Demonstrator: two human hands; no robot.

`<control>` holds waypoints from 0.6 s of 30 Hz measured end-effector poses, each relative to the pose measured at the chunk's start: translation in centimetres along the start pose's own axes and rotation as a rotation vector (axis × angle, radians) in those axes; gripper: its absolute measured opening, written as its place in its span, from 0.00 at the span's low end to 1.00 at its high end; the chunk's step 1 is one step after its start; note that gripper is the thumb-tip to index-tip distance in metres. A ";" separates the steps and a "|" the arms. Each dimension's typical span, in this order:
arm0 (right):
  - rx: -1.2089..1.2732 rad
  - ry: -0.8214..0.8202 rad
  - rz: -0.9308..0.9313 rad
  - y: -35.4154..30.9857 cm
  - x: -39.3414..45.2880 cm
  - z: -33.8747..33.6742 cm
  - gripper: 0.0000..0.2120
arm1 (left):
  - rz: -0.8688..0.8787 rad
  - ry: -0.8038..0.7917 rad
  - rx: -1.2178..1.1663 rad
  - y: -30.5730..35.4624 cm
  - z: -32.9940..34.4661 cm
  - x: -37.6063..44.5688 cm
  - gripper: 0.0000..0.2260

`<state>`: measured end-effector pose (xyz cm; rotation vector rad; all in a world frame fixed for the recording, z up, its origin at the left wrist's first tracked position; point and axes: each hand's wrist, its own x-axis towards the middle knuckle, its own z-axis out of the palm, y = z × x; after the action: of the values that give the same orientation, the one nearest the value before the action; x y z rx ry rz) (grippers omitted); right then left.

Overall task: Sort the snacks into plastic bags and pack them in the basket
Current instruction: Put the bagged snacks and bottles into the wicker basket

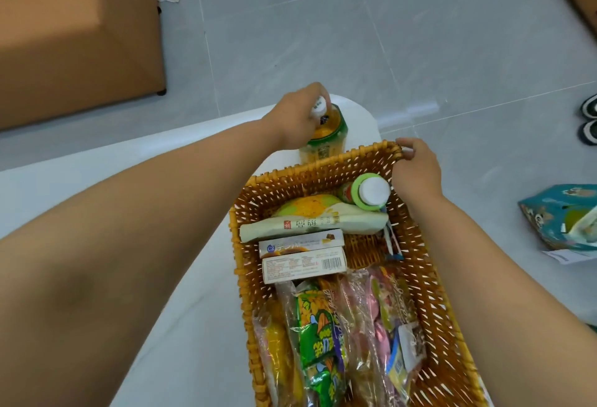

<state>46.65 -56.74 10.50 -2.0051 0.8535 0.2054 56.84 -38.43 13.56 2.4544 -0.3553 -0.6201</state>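
Beyond the basket, the left hand grips an orange bottle; the right hand pinches the basket's rim.

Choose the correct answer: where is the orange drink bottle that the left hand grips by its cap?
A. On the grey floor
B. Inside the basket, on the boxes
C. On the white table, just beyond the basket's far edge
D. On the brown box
C: the left hand grips the orange drink bottle, which stands on the white table just outside the basket.
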 end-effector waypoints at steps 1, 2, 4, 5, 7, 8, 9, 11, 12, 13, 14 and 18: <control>0.026 0.001 0.012 0.5 0.0 0.0 0.19 | 0.000 -0.013 -0.007 0.3 0.4 0.4 0.16; 0.039 0.001 0.016 0.9 0.1 0.0 0.18 | 0.004 -0.021 -0.011 0.6 0.8 0.8 0.16; 0.056 -0.007 0.008 1.5 0.4 -0.1 0.17 | 0.017 -0.035 -0.012 1.4 1.7 1.4 0.17; 0.061 -0.012 0.004 1.5 0.4 -0.1 0.17 | 0.019 -0.039 -0.016 1.8 2.1 1.6 0.17; 0.057 -0.030 -0.008 1.6 0.4 -0.2 0.17 | 0.004 -0.036 -0.018 2.1 2.5 1.8 0.17; 0.051 -0.046 -0.019 1.7 0.5 -0.4 0.17 | -0.010 -0.031 -0.014 2.1 2.5 1.8 0.16; 0.048 -0.070 -0.028 1.9 0.6 -0.6 0.16 | -0.026 -0.026 -0.016 1.8 2.5 1.6 0.17; 0.044 -0.132 -0.042 2.4 0.5 -1.4 0.16 | -0.046 0.016 -0.058 1.1 2.4 0.5 0.23; 0.035 -0.159 -0.059 2.9 0.4 -1.9 0.16 | -0.060 0.064 -0.100 0.7 2.3 -0.5 0.27; 0.017 -0.177 -0.084 3.5 0.2 -2.4 0.16 | -0.082 0.130 -0.140 0.4 2.4 -1.8 0.28; -0.005 -0.191 -0.110 4.2 -0.1 -2.9 0.16 | -0.111 0.209 -0.165 0.0 2.6 -3.4 0.28; -0.046 -0.271 -0.176 7.2 -2.3 -3.5 0.17 | -0.326 0.537 -0.210 -2.4 4.9 -11.7 0.23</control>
<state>39.70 -60.91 8.52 -2.0245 0.5030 0.3892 44.61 -34.38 12.76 2.3711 0.3121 -0.0962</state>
